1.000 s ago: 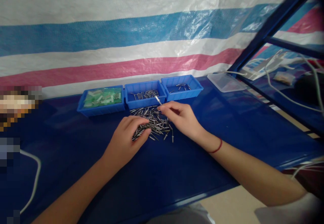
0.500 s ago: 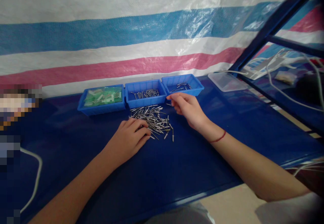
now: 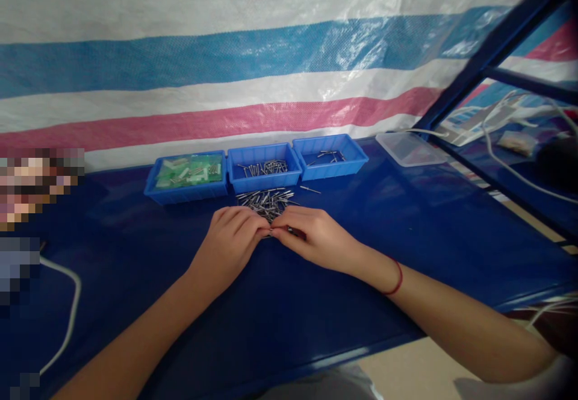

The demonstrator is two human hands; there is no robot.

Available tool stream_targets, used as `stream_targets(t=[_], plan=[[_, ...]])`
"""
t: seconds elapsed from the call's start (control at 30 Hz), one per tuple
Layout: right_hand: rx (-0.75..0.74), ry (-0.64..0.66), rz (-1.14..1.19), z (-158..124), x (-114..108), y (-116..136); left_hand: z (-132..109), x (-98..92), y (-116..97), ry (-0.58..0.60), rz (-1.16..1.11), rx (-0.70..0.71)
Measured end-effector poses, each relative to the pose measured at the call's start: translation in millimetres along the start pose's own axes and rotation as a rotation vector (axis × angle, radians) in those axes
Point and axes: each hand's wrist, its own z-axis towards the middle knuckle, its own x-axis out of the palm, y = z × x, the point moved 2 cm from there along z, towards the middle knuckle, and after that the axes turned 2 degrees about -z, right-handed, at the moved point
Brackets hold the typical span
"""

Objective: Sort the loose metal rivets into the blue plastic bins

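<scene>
A pile of silver blind rivets [image 3: 270, 200] lies on the blue table in front of the bins. Over its near edge my left hand [image 3: 233, 231] is closed, thumb and fingers pinched together. My right hand [image 3: 323, 235], also pinched, meets it tip to tip. A small rivet end barely shows between the fingertips; the fingers cover most of it. One single rivet [image 3: 310, 190] lies apart, to the right of the pile. Behind are three blue bins: the middle bin [image 3: 266, 182] holds many rivets, the right bin [image 3: 334, 171] a few.
The left bin [image 3: 187, 194] carries a green bag with rivets and white pieces. A clear plastic lid [image 3: 409, 149] lies at the right, near a dark metal frame [image 3: 474, 87]. A white cable [image 3: 74, 303] runs along the left side. A striped sheet [image 3: 226, 56] hangs behind.
My right hand has come down and left from beside the right bin to my left hand's fingertips. My left hand stays over the pile's near edge. The view has shifted slightly.
</scene>
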Motion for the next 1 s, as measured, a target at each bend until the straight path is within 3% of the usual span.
stream_targets(t=[0.1, 0.27, 0.37, 0.7, 1.0], plan=[[0.068, -0.059, 0.1, 0.9, 2.3, -3.5, -0.1, 0.3, 0.8, -0.039, -0.104, -0.097], [0.274, -0.119, 0.377, 1.7, 6.8, -8.8, -3.4, 4.4, 6.7, -0.105, -0.363, -0.404], [0.324, -0.116, 0.506, 1.4, 8.5, -8.5, -4.6, 4.5, 7.1, -0.141, -0.472, -0.483], [0.322, -0.059, 0.564, 1.0, 9.4, -5.1, -4.8, 1.5, 0.7, -0.19, -0.545, -0.508], [0.323, -0.206, 0.64, 0.2, 7.3, -2.3, -1.8, -1.2, 0.0, -0.172, -0.507, -0.441]])
